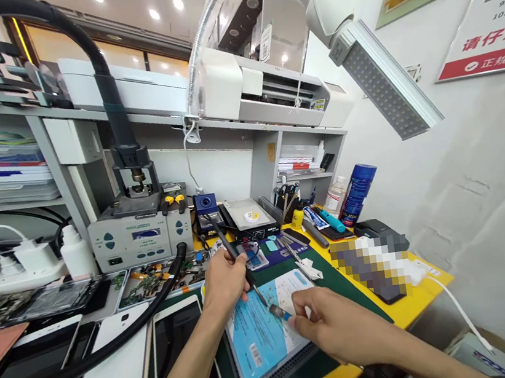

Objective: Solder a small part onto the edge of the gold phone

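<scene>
My left hand (227,279) is closed round the black handle of a soldering iron (257,292), its metal tip pointing down and towards me. Between the thumb and fingers of my right hand (326,322) is a small brush-like tool (279,312) with a grey end and a blue band. The iron's tip and the tool's grey end are close together; whether they touch I cannot tell. Beneath both lies a blue and white printed packet (258,343) with dark specks on it, resting on a dark perforated mat (294,367).
Phones lie at the left, including a white one (111,369). A black hose (156,304) curves past them. Behind stand a grey rework station (125,246), a parts tray (126,292) and an iron stand (207,204). A blue can (359,193) is at the right.
</scene>
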Available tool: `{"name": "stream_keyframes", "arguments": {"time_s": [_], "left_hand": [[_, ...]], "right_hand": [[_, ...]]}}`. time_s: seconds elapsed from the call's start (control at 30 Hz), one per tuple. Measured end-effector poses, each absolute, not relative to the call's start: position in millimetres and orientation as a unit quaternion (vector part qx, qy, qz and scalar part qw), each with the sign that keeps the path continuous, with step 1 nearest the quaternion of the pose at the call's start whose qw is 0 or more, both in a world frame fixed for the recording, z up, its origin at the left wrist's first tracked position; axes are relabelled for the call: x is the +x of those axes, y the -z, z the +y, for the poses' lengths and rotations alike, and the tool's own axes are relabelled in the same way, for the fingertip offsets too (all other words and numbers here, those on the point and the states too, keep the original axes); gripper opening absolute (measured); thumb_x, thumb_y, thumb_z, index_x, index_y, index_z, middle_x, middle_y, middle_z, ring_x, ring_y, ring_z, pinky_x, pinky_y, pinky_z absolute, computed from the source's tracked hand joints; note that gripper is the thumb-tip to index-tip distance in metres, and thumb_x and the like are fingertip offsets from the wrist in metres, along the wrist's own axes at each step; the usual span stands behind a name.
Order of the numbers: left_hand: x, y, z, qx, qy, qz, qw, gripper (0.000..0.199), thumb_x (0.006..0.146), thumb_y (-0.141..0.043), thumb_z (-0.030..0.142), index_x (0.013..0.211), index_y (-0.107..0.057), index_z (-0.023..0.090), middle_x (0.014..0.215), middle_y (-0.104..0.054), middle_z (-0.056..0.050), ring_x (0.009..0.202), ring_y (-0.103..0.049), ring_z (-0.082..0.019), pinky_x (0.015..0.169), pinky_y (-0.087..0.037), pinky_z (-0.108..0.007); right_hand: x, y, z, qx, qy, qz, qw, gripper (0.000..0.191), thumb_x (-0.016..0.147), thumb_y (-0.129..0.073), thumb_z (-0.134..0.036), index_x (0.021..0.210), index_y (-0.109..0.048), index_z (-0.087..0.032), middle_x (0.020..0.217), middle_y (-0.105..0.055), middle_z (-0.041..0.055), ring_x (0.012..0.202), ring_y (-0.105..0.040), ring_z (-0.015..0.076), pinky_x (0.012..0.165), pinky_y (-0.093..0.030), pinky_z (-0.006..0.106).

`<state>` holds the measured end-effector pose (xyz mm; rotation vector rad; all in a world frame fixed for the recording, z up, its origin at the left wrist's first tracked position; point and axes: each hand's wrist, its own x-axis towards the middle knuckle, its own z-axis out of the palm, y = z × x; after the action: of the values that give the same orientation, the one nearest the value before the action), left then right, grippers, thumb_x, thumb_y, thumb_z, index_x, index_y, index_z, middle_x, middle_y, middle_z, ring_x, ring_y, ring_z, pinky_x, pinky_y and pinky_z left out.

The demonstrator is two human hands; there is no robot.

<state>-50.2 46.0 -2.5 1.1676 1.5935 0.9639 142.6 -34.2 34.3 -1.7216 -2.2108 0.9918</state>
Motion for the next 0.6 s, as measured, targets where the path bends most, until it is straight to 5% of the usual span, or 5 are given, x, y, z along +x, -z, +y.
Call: {"name": "stream_keyframes", "arguments": {"time_s": [0.6], "left_hand": [[-51.3,-5.2,39.4,0.475,-0.392,0.639,0.460,0.034,0.097,-0.063,0.035,0.126,-0.061,0.017,0.121,-0.068,-0.009,0.096,-0.070,-0.022,0.082,-0.060,-0.042]], "right_hand": [[138.9,-35.2,-31.7,-0.574,-0.356,-0.734,0.078,0.020,0.097,-0.047,-0.030,0.077,-0.043,-0.025,0.044,-0.043,-0.0089,0.035,-0.039,0.0107,0.038,-0.029,0.019]]}}
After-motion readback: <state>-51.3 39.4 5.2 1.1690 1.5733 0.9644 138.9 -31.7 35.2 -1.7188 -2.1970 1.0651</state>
